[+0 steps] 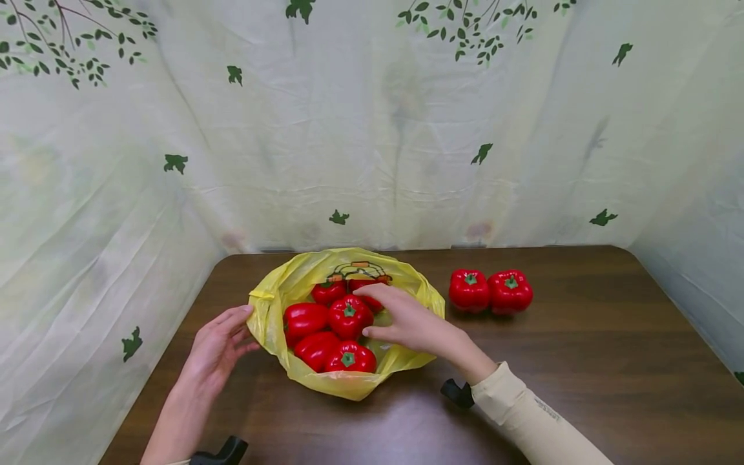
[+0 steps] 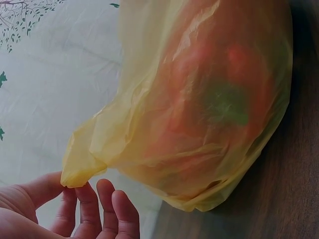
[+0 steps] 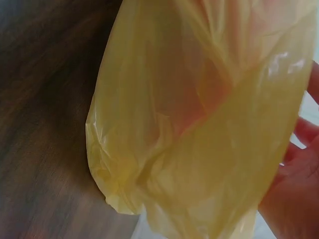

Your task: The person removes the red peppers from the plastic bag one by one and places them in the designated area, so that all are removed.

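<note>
A yellow plastic bag point(image 1: 264, 323) stands with its mouth wide on the table, several red bell peppers point(image 1: 351, 316) inside. My left hand point(image 1: 216, 345) pinches the bag's left rim between thumb and fingers; the left wrist view shows the pinched corner point(image 2: 82, 167) up close. Over the bag's right side, my right hand point(image 1: 407, 320) reaches in with thumb and fingers spread beside the upright middle pepper. Whether the fingertips touch that pepper is unclear. In the right wrist view the bag's wall point(image 3: 199, 149) hides most of the hand and the peppers.
Two more red bell peppers, a left one point(image 1: 469, 290) and a right one point(image 1: 510, 292), sit side by side on the brown wooden table point(image 1: 599, 349), right of the bag. A pale leaf-patterned curtain point(image 1: 372, 129) hangs behind the table and along its sides.
</note>
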`<act>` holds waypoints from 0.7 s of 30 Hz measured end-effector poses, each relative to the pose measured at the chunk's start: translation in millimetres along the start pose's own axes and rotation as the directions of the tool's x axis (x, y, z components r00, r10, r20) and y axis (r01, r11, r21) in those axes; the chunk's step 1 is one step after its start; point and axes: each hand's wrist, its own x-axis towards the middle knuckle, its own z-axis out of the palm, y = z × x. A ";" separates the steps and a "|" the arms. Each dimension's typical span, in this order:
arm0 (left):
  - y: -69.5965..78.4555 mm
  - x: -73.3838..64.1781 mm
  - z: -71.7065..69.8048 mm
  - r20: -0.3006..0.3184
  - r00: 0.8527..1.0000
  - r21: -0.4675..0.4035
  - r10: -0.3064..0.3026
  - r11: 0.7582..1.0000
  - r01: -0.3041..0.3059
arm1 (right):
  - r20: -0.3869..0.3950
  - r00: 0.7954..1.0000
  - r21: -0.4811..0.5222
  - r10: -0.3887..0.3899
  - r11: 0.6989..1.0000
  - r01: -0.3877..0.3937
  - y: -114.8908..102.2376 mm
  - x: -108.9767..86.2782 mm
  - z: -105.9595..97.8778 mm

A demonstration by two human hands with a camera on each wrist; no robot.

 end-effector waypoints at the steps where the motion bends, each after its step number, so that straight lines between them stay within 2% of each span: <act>1: -0.1 -0.1 0.0 0.000 1.000 -0.002 -0.002 1.000 0.002 | 0.014 1.000 -0.004 0.005 1.000 -0.005 0.6 2.2 0.9; 11: -1.7 -1.0 -0.5 0.007 1.000 -0.011 -0.018 1.000 0.018 | 0.095 0.993 0.003 0.073 0.997 -0.073 9.1 17.8 12.5; 16: -1.8 -0.1 -1.4 0.018 1.000 -0.015 -0.022 1.000 0.023 | 0.098 0.989 -0.010 0.108 0.994 -0.107 11.3 24.3 17.5; 21: -2.3 0.2 -2.6 0.042 0.999 -0.036 -0.024 0.999 0.026 | 0.100 0.989 -0.037 0.110 0.994 -0.107 13.7 28.4 20.8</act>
